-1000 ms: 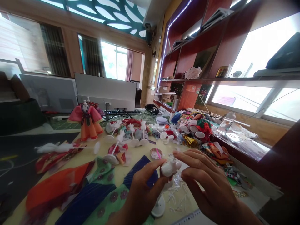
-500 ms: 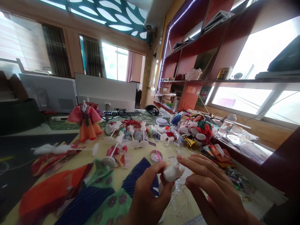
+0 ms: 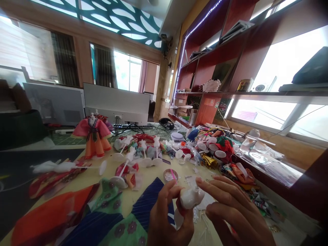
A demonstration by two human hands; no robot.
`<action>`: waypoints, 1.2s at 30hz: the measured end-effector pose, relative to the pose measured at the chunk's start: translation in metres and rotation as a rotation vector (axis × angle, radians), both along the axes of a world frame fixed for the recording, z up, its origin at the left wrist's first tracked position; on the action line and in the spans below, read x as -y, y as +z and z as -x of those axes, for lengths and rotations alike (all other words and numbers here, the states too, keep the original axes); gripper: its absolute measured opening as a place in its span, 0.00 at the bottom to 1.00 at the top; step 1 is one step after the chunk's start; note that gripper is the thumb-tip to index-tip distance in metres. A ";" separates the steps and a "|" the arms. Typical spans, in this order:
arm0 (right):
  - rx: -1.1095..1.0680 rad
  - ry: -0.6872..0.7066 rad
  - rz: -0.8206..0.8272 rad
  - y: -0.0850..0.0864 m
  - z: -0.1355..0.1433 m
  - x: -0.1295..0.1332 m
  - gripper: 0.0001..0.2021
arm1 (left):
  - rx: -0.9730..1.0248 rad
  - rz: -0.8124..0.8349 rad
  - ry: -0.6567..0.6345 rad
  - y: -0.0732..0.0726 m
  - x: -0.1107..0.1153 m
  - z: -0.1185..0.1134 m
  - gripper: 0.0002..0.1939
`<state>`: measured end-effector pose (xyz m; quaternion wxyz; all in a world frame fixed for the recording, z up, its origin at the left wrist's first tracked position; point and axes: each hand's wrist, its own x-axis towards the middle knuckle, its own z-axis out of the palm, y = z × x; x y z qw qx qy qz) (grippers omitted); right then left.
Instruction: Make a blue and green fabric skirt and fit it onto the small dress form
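Observation:
A small glossy white mannequin torso (image 3: 191, 198) is gripped between the thumb and fingers of my left hand (image 3: 167, 215), low in the view right of centre. My right hand (image 3: 235, 208) is on its right side, fingers spread, with the index fingertip at the torso's narrow neck end. Behind my hands sits a small round dish (image 3: 171, 175) with a pink stick (image 3: 173, 175) in it. Left of my left hand lie dark blue striped cloth (image 3: 148, 201) and green flowered cloth (image 3: 130, 227). Thin clear sticks (image 3: 203, 227) lie below the torso, partly hidden.
Several white mannequins on stands (image 3: 124, 167) lie in a row beyond. A doll in a pink and orange dress (image 3: 94, 136) stands at the left, near a monitor (image 3: 116, 102). Orange cloth (image 3: 51, 212) lies at the front left. Coloured scraps (image 3: 222, 145) pile up at the right.
The view has tilted slightly upward, so the scene sits a little lower. Both hands and the torso appear slightly lower and further right; their hold looks the same.

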<state>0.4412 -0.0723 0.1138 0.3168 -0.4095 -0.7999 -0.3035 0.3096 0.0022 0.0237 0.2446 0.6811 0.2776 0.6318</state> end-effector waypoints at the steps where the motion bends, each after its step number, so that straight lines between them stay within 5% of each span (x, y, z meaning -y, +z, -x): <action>1: -0.001 -0.007 -0.003 0.001 0.001 0.000 0.06 | 0.009 0.007 -0.020 -0.001 0.000 -0.001 0.27; 24: -0.062 -0.099 0.160 -0.002 0.013 -0.001 0.06 | -0.039 -0.015 -0.064 0.002 -0.004 0.005 0.29; 36: -0.060 -0.137 0.116 -0.008 0.017 -0.005 0.08 | -0.008 -0.019 -0.048 0.001 -0.003 0.002 0.28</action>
